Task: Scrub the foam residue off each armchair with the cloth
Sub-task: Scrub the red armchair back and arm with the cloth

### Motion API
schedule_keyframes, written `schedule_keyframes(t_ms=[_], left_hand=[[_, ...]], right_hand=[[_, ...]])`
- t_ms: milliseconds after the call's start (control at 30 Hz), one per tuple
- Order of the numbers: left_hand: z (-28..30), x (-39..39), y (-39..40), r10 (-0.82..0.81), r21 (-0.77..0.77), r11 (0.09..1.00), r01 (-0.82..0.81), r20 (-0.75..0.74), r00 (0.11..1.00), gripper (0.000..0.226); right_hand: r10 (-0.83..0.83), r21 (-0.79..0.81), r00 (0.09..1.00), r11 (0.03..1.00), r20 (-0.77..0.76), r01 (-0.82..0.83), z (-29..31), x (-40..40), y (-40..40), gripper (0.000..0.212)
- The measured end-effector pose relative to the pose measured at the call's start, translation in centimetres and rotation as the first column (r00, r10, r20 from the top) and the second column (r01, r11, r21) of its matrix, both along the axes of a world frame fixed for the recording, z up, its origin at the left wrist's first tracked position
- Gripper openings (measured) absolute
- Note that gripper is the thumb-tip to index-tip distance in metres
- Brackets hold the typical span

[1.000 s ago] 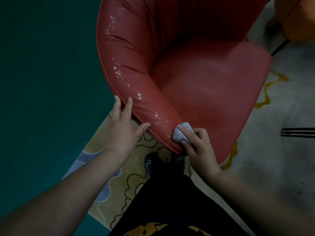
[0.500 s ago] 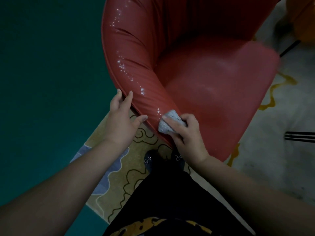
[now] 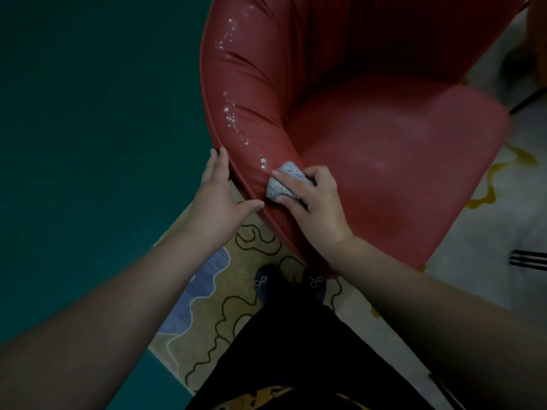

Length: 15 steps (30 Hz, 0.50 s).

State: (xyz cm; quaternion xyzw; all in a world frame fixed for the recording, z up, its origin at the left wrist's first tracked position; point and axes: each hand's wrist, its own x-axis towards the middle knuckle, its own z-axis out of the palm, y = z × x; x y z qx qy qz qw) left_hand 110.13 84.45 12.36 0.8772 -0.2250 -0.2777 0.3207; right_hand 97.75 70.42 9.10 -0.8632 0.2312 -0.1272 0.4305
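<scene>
A red armchair fills the upper middle of the head view. White foam specks run along its rounded left armrest. My right hand presses a crumpled grey cloth onto the near end of that armrest, just below the lowest specks. My left hand rests against the armrest's outer edge, fingers spread on the rim and thumb pointing toward the cloth.
A patterned rug in tan, blue and white lies under the chair and my dark shoes. Green floor spreads to the left. Thin black legs of other furniture show at the right edge.
My right hand has slid the cloth up the armrest from its near tip, wiping away the lowest foam specks. My left hand shifted slightly along the outer rim.
</scene>
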Motion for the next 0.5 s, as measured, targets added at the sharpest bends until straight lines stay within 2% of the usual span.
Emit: schedule_keyframes(t_ms=[100,200,300,400,500], left_hand=[[0.0,0.3,0.0,-0.014,-0.011,1.000,0.014,-0.004,1.000,0.111],[0.1,0.5,-0.1,-0.004,-0.043,0.999,0.003,-0.032,0.999,0.110],[0.1,0.3,-0.2,0.013,-0.039,0.999,-0.015,-0.052,0.999,0.111],[0.2,0.4,-0.2,0.044,-0.035,0.998,-0.046,-0.063,0.997,0.112],[0.6,0.6,-0.3,0.065,-0.049,0.996,-0.070,-0.097,0.993,0.111]], right_hand=[[0.089,-0.070,0.996,0.994,0.026,-0.087,-0.3,-3.4,0.1,0.044],[0.109,-0.056,0.993,0.993,0.041,-0.106,-0.2,-5.9,0.9,0.046],[0.099,-0.076,0.995,0.992,0.016,-0.097,0.0,-1.3,0.0,0.043],[0.084,-0.027,0.996,0.996,0.012,-0.084,0.3,2.9,-0.8,0.040],[0.122,-0.039,0.991,0.992,0.052,-0.120,-0.1,0.2,-0.8,0.044]])
